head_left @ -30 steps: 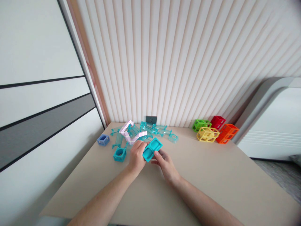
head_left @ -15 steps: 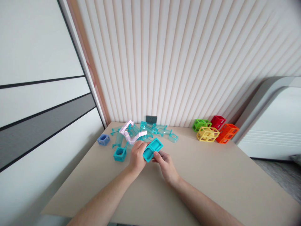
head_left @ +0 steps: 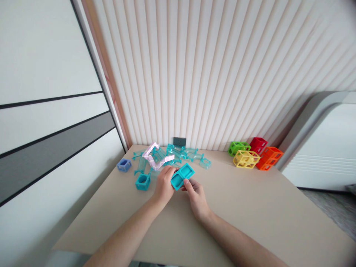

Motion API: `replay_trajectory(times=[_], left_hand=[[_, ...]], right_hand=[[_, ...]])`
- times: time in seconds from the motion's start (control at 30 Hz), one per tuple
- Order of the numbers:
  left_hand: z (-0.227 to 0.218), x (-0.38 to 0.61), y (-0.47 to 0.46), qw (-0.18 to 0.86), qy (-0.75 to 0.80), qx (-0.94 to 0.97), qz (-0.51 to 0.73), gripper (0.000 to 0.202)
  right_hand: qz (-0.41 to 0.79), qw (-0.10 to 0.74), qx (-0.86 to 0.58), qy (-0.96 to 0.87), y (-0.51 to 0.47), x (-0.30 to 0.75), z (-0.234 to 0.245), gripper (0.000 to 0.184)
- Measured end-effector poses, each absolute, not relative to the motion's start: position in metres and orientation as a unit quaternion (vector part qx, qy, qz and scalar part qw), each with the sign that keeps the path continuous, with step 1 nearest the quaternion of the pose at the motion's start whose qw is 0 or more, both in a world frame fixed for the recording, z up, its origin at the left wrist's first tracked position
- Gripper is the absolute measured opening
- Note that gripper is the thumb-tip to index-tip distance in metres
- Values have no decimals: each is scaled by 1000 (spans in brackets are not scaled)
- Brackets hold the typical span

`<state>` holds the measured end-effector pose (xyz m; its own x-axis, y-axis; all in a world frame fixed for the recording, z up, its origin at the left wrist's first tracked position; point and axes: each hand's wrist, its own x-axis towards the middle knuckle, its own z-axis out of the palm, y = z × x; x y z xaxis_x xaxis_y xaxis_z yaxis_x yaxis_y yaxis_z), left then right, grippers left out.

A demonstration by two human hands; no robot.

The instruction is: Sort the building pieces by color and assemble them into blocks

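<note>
Both of my hands hold a teal double-window block [head_left: 182, 175] just above the beige table [head_left: 250, 207]. My left hand [head_left: 163, 185] grips its left end with curled fingers. My right hand [head_left: 194, 193] pinches its lower right edge. Just behind the block lies a pile of clear teal track pieces [head_left: 180, 154] with a pink zigzag track piece [head_left: 155, 158] on top. A small teal cube frame [head_left: 142, 181] stands left of my left hand.
A blue cube frame [head_left: 124, 165] sits at the far left of the table. Green [head_left: 238, 147], red [head_left: 258, 144], yellow [head_left: 246, 158] and orange [head_left: 269, 157] frames cluster at the back right. A grey wall socket [head_left: 179, 141] is behind the pile.
The view has shifted slightly; my hands keep the teal block in nearly the same place, with only a small adjustment of the fingers.
</note>
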<state>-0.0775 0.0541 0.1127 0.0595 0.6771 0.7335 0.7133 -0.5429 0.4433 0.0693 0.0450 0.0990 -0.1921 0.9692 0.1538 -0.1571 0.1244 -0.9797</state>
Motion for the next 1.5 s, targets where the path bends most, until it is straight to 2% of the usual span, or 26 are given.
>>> replay_trajectory(times=[0.13, 0.33, 0.67, 0.8, 1.07, 1.3, 1.5], left_hand=[[126, -86, 48, 85, -513, -758, -394, 39], [132, -144, 22, 163, -609, -704, -327, 22], [104, -158, 11, 160, -665, -712, -158, 24], [103, -160, 11, 166, -655, -721, -151, 39], [107, -161, 10, 169, -621, -757, -110, 37], [99, -173, 11, 112, -641, -739, -175, 50], [82, -182, 17, 30, -671, -694, -258, 36]], right_hand=[[530, 573, -389, -489, 60, 78, 87, 44], [519, 603, -406, -449, 75, 90, 82, 47], [496, 562, -400, -527, 65, 86, 88, 49], [492, 556, -399, -539, 66, 87, 91, 49], [491, 545, -396, -552, 61, 86, 101, 51], [494, 549, -391, -550, 60, 85, 105, 51], [499, 543, -389, -552, 61, 84, 104, 51]])
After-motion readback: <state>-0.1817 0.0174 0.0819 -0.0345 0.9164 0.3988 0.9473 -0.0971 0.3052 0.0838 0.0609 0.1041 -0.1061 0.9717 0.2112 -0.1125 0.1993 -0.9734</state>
